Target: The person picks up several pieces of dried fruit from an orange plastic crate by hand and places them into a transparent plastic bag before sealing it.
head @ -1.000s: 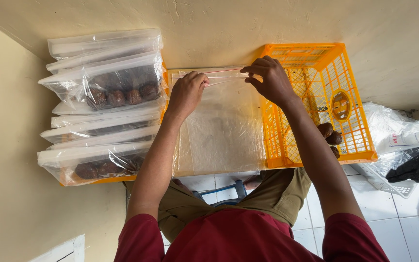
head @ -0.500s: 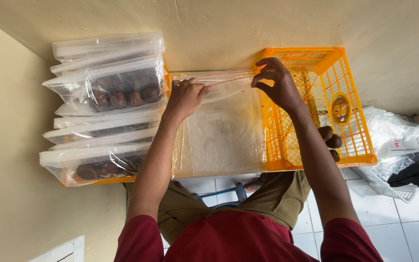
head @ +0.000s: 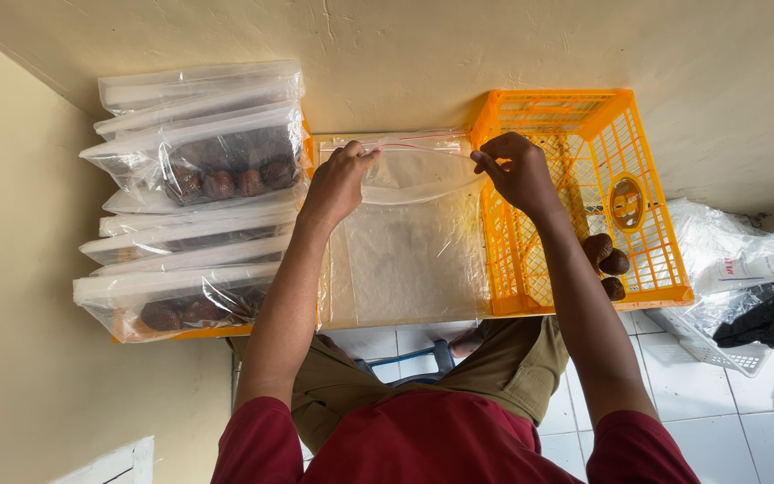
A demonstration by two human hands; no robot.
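A clear zip-top plastic bag point(head: 414, 251) lies flat between a stack of filled bags and an orange crate. My left hand point(head: 338, 184) pinches the bag's mouth at its left corner. My right hand point(head: 517, 170) pinches the other lip at the right corner, and the mouth gapes apart between them. The bag looks empty. A few brown scaly fruits point(head: 606, 260) lie in the orange plastic crate point(head: 638, 152) just right of my right forearm.
Several clear bags point(head: 199, 170) holding brown fruits are stacked on the left, by the cream wall. White plastic bags point(head: 732, 255) and a dark bag point(head: 763, 318) lie on the tiled floor at the right, next to a white basket point(head: 718, 350). My knees show below.
Both hands have drawn the bag's lips apart, so the mouth that was flat a second ago now gapes. The bag and hands sit slightly nearer to me.
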